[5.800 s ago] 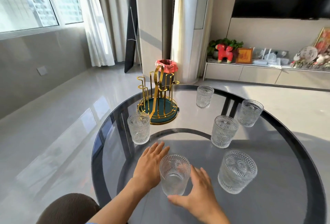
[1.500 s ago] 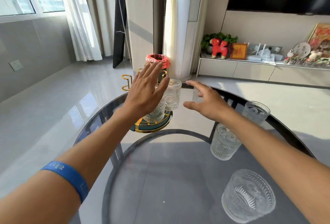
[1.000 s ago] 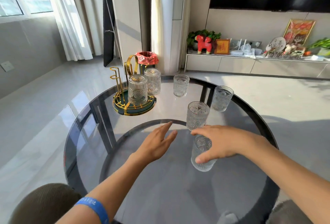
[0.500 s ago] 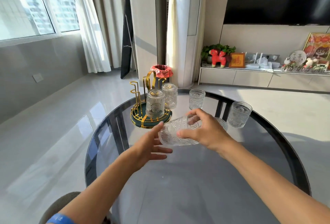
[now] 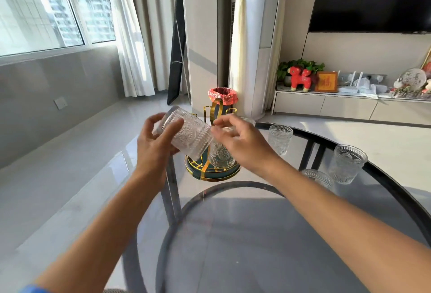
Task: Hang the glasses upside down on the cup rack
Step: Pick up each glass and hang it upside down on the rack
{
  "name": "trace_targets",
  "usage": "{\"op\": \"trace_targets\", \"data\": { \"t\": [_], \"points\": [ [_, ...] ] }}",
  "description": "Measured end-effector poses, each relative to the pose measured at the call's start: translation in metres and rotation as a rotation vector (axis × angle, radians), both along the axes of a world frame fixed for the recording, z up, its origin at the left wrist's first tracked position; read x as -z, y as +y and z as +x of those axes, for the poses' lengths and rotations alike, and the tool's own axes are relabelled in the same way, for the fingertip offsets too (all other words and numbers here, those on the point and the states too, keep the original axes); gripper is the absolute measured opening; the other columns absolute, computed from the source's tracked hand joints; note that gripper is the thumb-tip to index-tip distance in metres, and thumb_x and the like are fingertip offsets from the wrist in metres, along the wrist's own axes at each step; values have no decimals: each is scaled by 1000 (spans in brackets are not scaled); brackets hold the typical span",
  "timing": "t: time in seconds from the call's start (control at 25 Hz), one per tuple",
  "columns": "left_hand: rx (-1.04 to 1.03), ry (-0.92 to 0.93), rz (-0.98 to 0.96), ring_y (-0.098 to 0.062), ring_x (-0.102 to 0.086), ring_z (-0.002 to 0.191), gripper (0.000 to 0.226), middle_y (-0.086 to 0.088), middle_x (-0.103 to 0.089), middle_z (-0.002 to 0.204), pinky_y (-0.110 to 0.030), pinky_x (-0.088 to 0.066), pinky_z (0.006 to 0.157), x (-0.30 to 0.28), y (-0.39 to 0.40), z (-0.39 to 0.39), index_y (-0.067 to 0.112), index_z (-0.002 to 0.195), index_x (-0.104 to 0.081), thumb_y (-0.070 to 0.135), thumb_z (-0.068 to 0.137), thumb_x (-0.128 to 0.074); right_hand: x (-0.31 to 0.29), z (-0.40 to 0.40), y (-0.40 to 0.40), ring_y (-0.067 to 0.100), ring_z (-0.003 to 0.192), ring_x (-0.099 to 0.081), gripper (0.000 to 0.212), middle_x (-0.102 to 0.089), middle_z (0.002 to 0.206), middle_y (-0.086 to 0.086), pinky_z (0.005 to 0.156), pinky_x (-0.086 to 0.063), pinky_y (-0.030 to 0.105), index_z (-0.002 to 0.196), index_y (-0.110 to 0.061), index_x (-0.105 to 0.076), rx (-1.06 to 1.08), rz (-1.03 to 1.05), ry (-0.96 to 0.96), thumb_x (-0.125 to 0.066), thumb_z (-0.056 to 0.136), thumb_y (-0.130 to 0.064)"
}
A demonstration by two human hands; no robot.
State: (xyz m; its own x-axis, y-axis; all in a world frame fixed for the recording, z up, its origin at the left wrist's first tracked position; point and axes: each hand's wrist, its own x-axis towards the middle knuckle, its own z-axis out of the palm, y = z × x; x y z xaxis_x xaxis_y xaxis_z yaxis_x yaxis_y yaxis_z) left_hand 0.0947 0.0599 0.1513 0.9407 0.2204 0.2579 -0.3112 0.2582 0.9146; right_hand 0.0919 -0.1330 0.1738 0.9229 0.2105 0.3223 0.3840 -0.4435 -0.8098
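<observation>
Our left hand (image 5: 155,146) is curled around a glass (image 5: 186,135), thumb on the near side and fingers wrapped round the far side; the glass is in the air, tilted with its base up to the left and its mouth down to the right, above the left side of the rack (image 5: 212,166). Our right hand (image 5: 238,138) is just beside the mouth end of that glass, fingers loosely bent; we cannot tell whether its fingertips touch the rim. The rack, gold wire on a dark green round base, stands at the far left part of the table (image 5: 256,234). One hung glass (image 5: 220,156) shows upside down on it, partly hidden behind our right hand. Behind the rack is a bin (image 5: 222,100) with a red liner on the floor. To the right on the table stand three upright glasses: a far glass (image 5: 279,138), a rim glass (image 5: 347,163) near the right edge, and a low glass (image 5: 320,178) partly hidden by our right forearm.
</observation>
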Motion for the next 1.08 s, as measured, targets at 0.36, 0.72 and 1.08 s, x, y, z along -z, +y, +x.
{"op": "trace_targets", "data": {
  "t": [0.36,0.72,1.08],
  "points": [
    [-123,-230,666,-22,-69,97,50,-2,-67,115,-40,-61,79,2,31,69,30,110,-61,34,67,-86,-20,122,27,32,122,-45,59,-47,143,4,90,-41,42,136,-15,-46,167,-749,-93,-47,79,-4],
    [-223,-222,948,-21,-62,99,51,-1,-63,114,-46,-55,83,35,13,85,29,110,-62,37,66,-86,-16,120,25,28,104,-55,44,-58,127,1,82,-37,43,123,-17,-54,212,-828,-160,-49,80,-9],
    [-117,0,954,-25,-59,106,48,-3,-61,123,-41,-49,88,41,8,92,37,107,-56,37,68,-84,0,120,21,32,133,-41,80,-14,162,-9,103,-37,53,151,-26,-19,198,-834,-99,-48,80,-3]
  ]
}}
